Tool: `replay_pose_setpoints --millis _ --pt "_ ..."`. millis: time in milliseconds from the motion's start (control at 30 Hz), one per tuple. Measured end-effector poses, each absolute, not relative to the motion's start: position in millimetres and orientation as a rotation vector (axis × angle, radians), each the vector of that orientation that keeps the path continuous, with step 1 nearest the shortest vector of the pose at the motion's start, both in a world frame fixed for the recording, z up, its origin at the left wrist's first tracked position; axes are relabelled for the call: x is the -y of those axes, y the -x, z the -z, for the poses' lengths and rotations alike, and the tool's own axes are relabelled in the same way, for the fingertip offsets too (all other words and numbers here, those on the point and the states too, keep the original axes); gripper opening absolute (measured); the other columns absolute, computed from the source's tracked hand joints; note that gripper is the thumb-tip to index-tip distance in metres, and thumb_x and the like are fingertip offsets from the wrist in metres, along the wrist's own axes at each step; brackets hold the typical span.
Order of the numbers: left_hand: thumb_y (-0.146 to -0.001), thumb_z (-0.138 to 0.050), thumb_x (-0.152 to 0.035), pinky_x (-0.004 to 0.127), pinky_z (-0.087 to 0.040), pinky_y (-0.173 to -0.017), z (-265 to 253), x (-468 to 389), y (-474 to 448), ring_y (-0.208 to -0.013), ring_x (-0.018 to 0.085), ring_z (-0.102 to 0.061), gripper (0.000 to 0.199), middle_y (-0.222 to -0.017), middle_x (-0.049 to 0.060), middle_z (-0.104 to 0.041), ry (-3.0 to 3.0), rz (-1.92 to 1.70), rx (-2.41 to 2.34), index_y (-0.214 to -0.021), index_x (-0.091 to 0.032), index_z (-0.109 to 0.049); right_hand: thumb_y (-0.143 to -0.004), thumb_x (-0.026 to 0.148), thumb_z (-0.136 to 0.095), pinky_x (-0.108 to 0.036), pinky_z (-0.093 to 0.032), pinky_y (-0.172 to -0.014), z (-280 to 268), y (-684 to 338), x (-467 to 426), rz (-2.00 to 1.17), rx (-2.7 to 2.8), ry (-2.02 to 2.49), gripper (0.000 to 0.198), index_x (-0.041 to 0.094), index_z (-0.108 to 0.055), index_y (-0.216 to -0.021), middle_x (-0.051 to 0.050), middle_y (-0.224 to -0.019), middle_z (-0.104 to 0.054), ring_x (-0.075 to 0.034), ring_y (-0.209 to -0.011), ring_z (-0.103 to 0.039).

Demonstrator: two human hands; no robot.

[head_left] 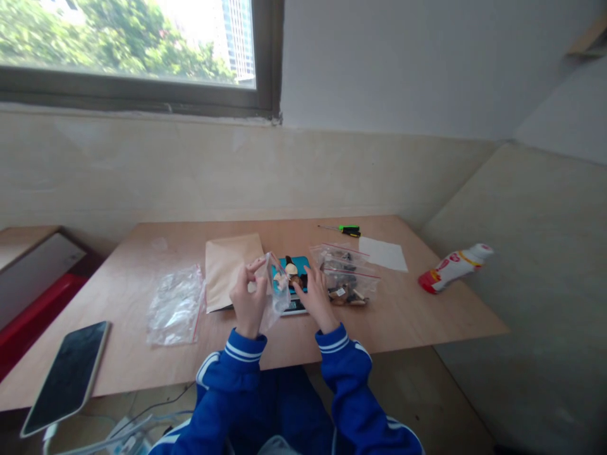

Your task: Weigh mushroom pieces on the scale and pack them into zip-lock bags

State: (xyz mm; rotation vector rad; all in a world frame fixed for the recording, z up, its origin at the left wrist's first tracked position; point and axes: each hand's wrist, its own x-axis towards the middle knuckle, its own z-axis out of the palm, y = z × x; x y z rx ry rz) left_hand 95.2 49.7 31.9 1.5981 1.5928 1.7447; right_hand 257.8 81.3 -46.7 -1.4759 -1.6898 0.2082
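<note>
A clear zip bag [274,308] hangs from my left hand [249,297], its thumb and fingers pinching the bag's edge. Beside it is a small kitchen scale [303,260] with a blue top and a dark display at the front. Brown and cream pieces that look like dried mushrooms [291,270] lie on the scale. At the scale's right side is my right hand [315,297], thumb and fingers apart at the pieces. Whether a fingertip touches a piece, I cannot tell.
Filled zip bags [348,278] lie right of the scale, near white paper [384,253] and screwdrivers [348,229]. A kraft paper bag [227,259] and an unfilled zip bag [174,306] lie left. A tablet [69,373] overhangs the front edge; a bottle [453,268] is at right.
</note>
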Motion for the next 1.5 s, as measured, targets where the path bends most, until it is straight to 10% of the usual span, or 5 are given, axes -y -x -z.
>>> replay_pose_setpoints --millis 267,967,1500 --pt "-0.078 -0.05 -0.023 0.023 -0.039 -0.058 -26.6 -52.6 -104.2 -0.056 0.011 -0.049 0.021 -0.056 -0.006 -0.045 -1.343 -1.699 -1.78 -0.062 -0.023 -0.036 -0.08 0.015 -0.052 -0.044 -0.044 -0.091 58.9 -264.8 -90.2 -0.27 1.737 1.558 0.019 0.018 -0.059 -0.097 -0.009 -0.102 -0.052 -0.024 -0.099 -0.052" --pt "-0.088 -0.048 -0.034 0.031 -0.05 -0.078 -7.2 -49.7 -111.3 -0.096 0.02 -0.066 0.017 -0.101 0.008 -0.069 -1.076 -1.801 -1.522 -0.079 -0.02 -0.048 -0.08 0.016 -0.049 -0.032 -0.051 -0.08 8.2 -265.2 -91.5 -0.481 1.466 1.408 0.012 0.018 -0.06 -0.084 -0.006 -0.086 -0.068 -0.019 -0.084 -0.065" --pt "-0.09 -0.043 -0.042 0.027 -0.045 -0.061 -6.3 -44.5 -108.9 -0.067 0.016 -0.061 0.025 -0.079 0.002 -0.066 -1.085 -1.79 -1.621 -0.082 -0.019 -0.05 -0.072 0.006 -0.059 -0.032 -0.054 -0.083 -61.0 -209.4 -60.3 -0.82 1.708 1.155 0.034 0.019 -0.062 -0.103 -0.005 -0.104 -0.063 -0.017 -0.091 -0.064"
